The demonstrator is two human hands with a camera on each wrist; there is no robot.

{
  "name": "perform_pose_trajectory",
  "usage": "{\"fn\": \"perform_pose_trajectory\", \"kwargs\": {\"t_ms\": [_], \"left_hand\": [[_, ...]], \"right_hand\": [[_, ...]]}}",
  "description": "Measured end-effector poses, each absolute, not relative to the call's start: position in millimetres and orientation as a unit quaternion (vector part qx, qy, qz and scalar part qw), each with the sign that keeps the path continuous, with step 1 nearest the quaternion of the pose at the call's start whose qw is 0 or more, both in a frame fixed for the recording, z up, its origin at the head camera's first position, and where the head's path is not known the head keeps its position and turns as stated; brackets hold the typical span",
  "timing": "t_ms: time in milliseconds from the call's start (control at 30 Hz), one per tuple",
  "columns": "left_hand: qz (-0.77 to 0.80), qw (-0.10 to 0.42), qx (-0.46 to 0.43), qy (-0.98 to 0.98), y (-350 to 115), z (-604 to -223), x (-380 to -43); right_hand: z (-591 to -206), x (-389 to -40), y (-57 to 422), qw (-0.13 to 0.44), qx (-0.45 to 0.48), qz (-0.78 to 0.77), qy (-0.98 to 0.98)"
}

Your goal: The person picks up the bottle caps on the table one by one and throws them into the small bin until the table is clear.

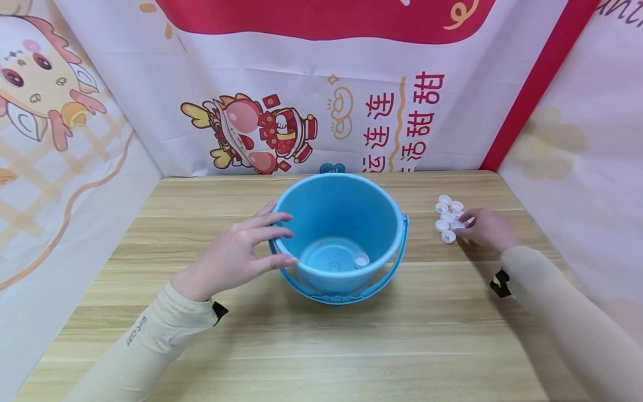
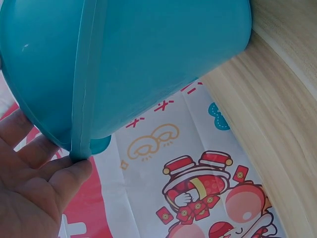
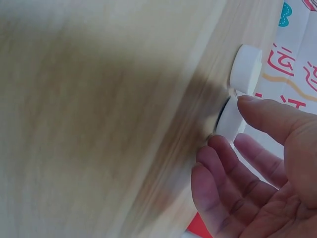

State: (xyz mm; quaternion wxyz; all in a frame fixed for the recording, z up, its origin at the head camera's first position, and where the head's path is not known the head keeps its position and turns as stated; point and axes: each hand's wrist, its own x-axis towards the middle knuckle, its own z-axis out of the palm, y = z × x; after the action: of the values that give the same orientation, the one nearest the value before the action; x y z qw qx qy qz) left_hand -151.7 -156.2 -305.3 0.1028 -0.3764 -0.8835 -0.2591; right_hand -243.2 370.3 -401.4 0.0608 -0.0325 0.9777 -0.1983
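Note:
A light blue plastic bucket [image 1: 341, 212] stands upright on the table, its handle [image 1: 336, 300] hanging down on the near side. My left hand [image 1: 238, 254] holds the bucket's left rim, with the thumb by the handle joint in the left wrist view. One white bottle cap [image 1: 360, 260] lies on the bucket's floor. To the right of the bucket, my right hand [image 1: 486, 228] pinches a white bottle cap [image 3: 231, 119] between thumb and fingers at the table surface. Several more white caps [image 1: 448, 237] lie grouped around those fingertips.
The wooden table [image 1: 321, 352] runs back to a printed cloth [image 1: 281, 61] hung behind it. Similar cloths hang along the left and right sides. Bare wood shows between the bucket and the caps.

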Motion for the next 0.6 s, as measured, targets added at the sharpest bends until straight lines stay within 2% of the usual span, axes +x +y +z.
{"fn": "perform_pose_trajectory", "kwargs": {"t_ms": [167, 600], "left_hand": [[-0.259, 0.104, -0.380, -0.882, -156, -305, -152], [-0.261, 0.093, -0.371, -0.886, -156, -305, -150]], "right_hand": [[-402, -241, 369, 0.058, -0.028, -0.202, 0.977], [-400, -246, 352, 0.095, -0.021, -0.208, 0.973]]}}
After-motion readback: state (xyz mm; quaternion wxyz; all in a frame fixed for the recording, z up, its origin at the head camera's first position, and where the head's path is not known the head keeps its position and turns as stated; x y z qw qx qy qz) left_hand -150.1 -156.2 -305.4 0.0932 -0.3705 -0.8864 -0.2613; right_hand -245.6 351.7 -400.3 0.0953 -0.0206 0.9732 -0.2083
